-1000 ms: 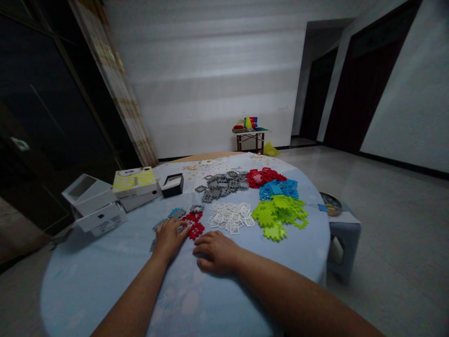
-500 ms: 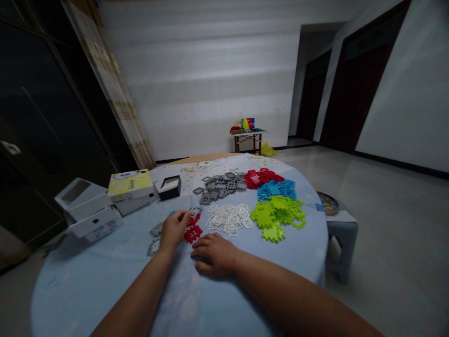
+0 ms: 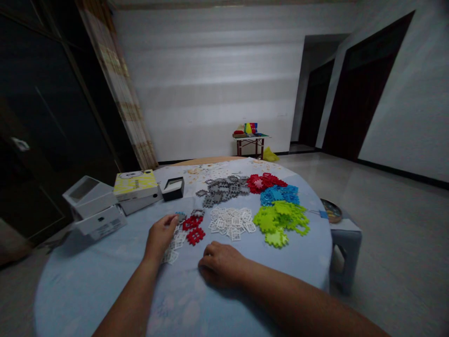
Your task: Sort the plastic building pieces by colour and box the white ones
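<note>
two hands on a round table spread with plastic puzzle tiles

left hand (image 3: 159,236) lies flat on a small mixed patch of tiles (image 3: 185,229), red ones at its 3 o'clock. right hand (image 3: 220,264) rests loosely curled on the blue tablecloth (image 3: 87,281). white pile (image 3: 231,220) at 12 o'clock of it; green pile (image 3: 280,217) at 2; grey pile (image 3: 222,187), red pile (image 3: 263,181) and blue pile (image 3: 279,194) farther. boxes (image 3: 112,199) at 10 o'clock.

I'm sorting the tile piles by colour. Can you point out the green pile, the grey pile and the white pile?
green pile (image 3: 280,219), head view, middle of the heap.
grey pile (image 3: 222,186), head view, centre of the heap.
white pile (image 3: 232,222), head view, centre of the heap.
</note>
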A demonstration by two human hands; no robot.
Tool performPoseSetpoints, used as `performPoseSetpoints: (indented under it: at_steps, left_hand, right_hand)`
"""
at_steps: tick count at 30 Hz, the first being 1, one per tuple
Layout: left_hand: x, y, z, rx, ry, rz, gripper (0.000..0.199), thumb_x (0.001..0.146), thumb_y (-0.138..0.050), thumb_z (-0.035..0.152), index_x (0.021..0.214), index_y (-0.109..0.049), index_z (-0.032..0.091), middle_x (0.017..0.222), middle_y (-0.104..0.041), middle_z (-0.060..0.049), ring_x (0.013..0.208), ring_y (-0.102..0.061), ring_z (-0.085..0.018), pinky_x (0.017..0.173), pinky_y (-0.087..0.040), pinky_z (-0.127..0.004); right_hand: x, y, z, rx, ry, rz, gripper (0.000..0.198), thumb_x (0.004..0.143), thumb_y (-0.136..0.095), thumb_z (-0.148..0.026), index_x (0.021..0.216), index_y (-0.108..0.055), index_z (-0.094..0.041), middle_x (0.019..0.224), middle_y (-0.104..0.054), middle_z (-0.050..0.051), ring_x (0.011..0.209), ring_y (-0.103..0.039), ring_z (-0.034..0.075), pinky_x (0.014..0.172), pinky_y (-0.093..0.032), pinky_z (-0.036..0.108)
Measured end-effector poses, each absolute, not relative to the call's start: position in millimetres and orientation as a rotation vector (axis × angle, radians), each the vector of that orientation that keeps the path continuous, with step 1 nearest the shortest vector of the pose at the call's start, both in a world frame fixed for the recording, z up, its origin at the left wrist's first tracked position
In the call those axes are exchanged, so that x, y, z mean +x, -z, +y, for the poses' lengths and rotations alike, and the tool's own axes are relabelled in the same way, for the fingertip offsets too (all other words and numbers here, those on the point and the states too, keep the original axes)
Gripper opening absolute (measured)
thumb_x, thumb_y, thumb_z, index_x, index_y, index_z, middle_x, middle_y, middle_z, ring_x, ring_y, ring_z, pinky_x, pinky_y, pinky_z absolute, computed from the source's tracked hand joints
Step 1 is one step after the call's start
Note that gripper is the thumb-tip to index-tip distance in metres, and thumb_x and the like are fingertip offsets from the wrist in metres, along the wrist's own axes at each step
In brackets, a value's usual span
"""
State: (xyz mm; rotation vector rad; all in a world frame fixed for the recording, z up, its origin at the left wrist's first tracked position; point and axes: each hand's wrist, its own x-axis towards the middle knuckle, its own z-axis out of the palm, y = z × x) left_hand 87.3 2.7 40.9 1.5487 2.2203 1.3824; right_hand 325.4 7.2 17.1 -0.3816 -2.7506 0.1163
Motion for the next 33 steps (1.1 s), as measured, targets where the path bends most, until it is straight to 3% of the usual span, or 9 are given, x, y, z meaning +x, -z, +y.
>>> performPoseSetpoints:
  at_steps: [4, 13, 19, 28, 33]
  left_hand:
    - [67.4, -28.3, -7.9, 1.58, -1.151, 2.437, 0.04, 0.076, -0.045, 0.044, 0.094, -0.068, 0.018, 0.1, -0.071, -0.01, 0.095, -0.062, -0.024, 0.085, -0.043, -0.035]
    - [74.5, -19.2, -7.7, 1.614, -0.645, 2.795, 0.046, 0.077, -0.044, 0.051, 0.105, -0.067, 0.023, 0.108, -0.066, -0.013, 0.104, -0.054, -0.032, 0.083, -0.035, -0.046]
    - [80.3, -18.6, -7.8, 1.635, -0.602, 2.837, 0.038, 0.076, -0.047, 0.049, 0.094, -0.071, 0.025, 0.108, -0.065, -0.011, 0.103, -0.052, -0.032, 0.085, -0.032, -0.046]
    - [87.7, -16.3, -7.1, 1.694, -0.564, 2.896, 0.043, 0.078, -0.044, 0.048, 0.105, -0.067, 0.024, 0.11, -0.062, -0.013, 0.105, -0.05, -0.032, 0.085, -0.032, -0.045]
    - [88.8, -14.9, -3.3, 1.772, -0.554, 2.858, 0.041, 0.08, -0.043, 0.051, 0.095, -0.071, 0.026, 0.111, -0.061, -0.012, 0.105, -0.049, -0.03, 0.084, -0.031, -0.044]
  right_hand:
    - [324.1, -16.1, -0.3, -0.518, -0.114, -2.787, 0.023, 0.084, -0.046, -0.033, 0.091, -0.064, -0.021, 0.083, -0.061, 0.004, 0.066, -0.054, 0.015, 0.052, -0.033, 0.025]
    - [323.6, -9.7, -3.5, -0.628, -0.217, -2.717, 0.026, 0.083, -0.048, -0.033, 0.103, -0.063, -0.025, 0.091, -0.061, 0.004, 0.073, -0.058, 0.016, 0.058, -0.038, 0.026]
    - [322.3, -12.3, -3.4, -0.655, -0.245, -2.722, 0.026, 0.082, -0.049, -0.033, 0.102, -0.063, -0.024, 0.093, -0.061, 0.005, 0.074, -0.059, 0.016, 0.059, -0.039, 0.026]
    - [321.1, -9.2, -2.5, -0.651, -0.221, -2.71, 0.026, 0.082, -0.048, -0.034, 0.101, -0.063, -0.025, 0.091, -0.062, 0.004, 0.073, -0.06, 0.017, 0.058, -0.039, 0.026]
    - [321.1, -10.4, -2.2, -0.648, -0.208, -2.715, 0.027, 0.083, -0.047, -0.035, 0.102, -0.062, -0.026, 0.091, -0.062, 0.004, 0.073, -0.06, 0.017, 0.058, -0.04, 0.026]
